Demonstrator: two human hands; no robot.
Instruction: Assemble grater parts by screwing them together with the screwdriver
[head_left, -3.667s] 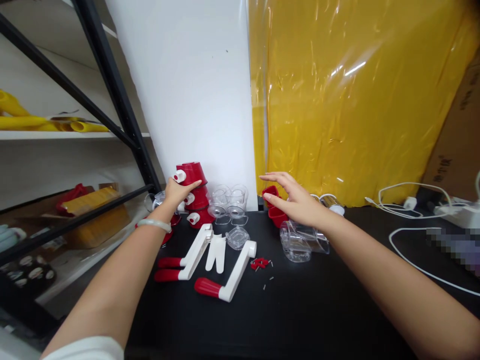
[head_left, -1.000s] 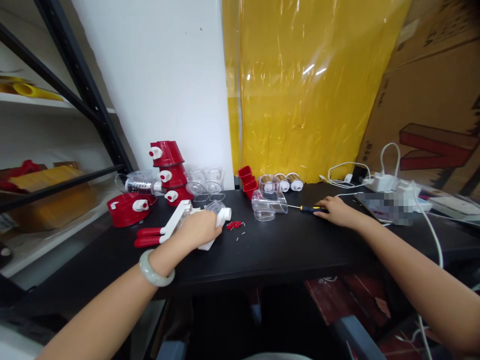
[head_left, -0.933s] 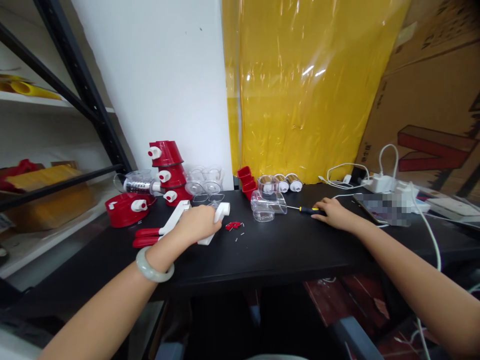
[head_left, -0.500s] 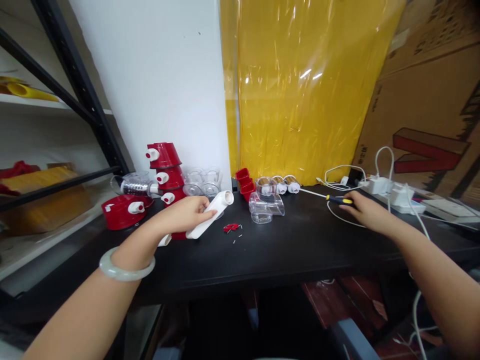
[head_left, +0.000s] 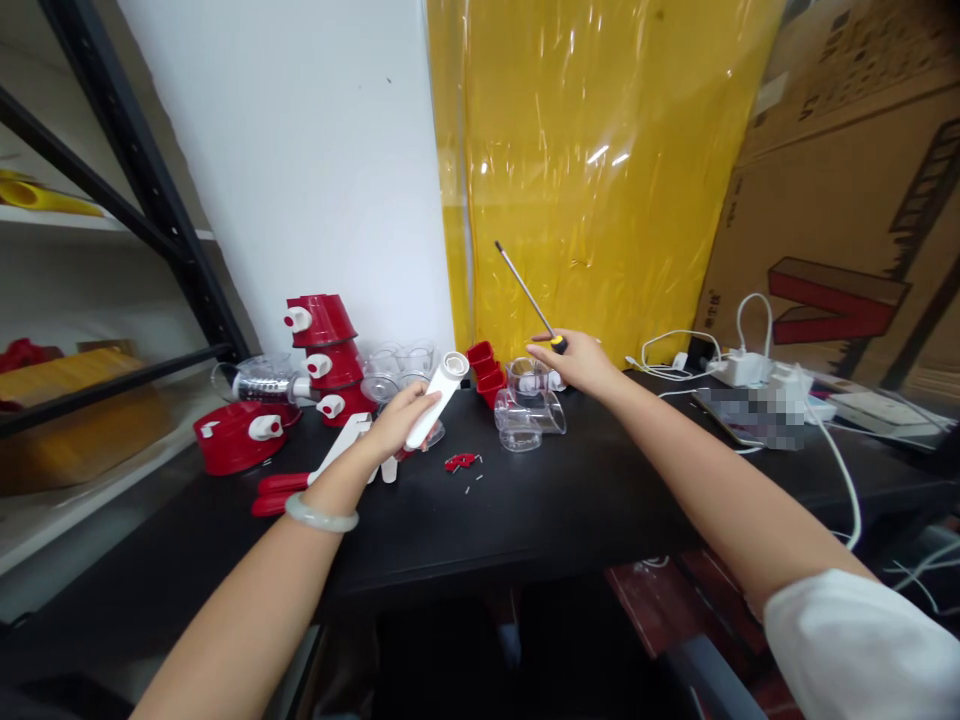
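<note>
My left hand [head_left: 405, 418] grips a white plastic handle part [head_left: 436, 402], its round open end tilted up and to the right. In my right hand [head_left: 574, 360] is a screwdriver [head_left: 527, 290] with a black and yellow grip, its shaft pointing up and left in front of the yellow sheet. Below and between the hands, small red pieces [head_left: 463, 461] and several tiny screws [head_left: 474, 484] lie on the black table [head_left: 525, 530]. Clear plastic parts [head_left: 529, 412] stand just below my right hand, beside red cups [head_left: 486, 372].
At the left are stacked red housings [head_left: 322, 320], a separate red housing [head_left: 238, 440], and white parts with red handles [head_left: 281, 492]. Clear cups [head_left: 401, 362] stand behind my left hand. White cables, adapters [head_left: 742, 370] and a phone [head_left: 739, 415] lie at the right.
My right hand has lifted the screwdriver from the table's right side and brought it left, shaft raised. The white part in my left hand has turned more upright. The view has shifted slightly.
</note>
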